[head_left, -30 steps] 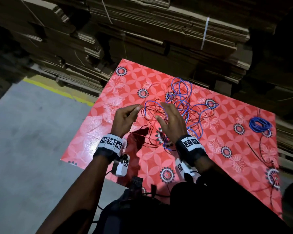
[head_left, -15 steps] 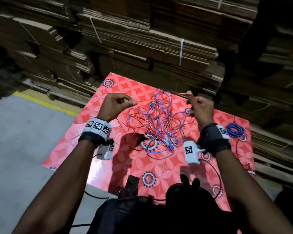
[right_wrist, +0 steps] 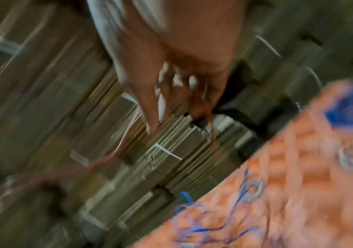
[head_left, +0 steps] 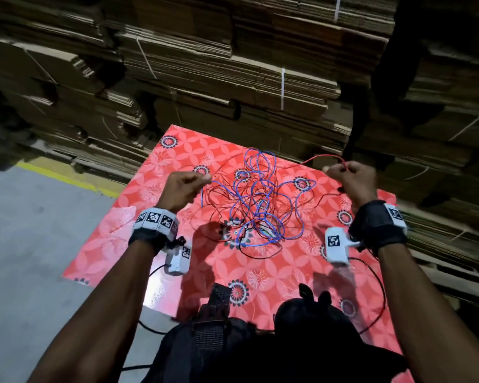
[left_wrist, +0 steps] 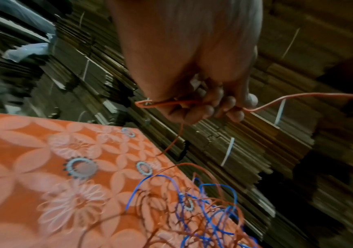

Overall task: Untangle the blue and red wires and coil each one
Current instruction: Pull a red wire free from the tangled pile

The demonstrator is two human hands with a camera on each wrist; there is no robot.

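Head view: a red floral table cover is being shown with a tangle of blue wire and red wire lying at its centre. The left hand is being held raised at the tangle's 9 o'clock side, the right hand at its 2 o'clock side, well apart. A strand of the red wire is being held up in an arch toward the right hand, where it is being gripped in curled fingers; a further length is seen trailing down past the right wrist toward 5 o'clock. Stacked flattened cardboard is being shown beyond the table at 12 o'clock, and grey concrete floor at 8 o'clock.

Left wrist view: the left hand is being shown with its fingers curled closed around the red wire, a small bent loop protruding on one side and a long strand leaving on the other. The tangle is lying below on the cover, with blue wire looped through it.

Right wrist view: heavy blur is being recorded; the right hand is being shown with fingers curled, the red wire hanging from them. A blue shape on the cover cannot be made out clearly.
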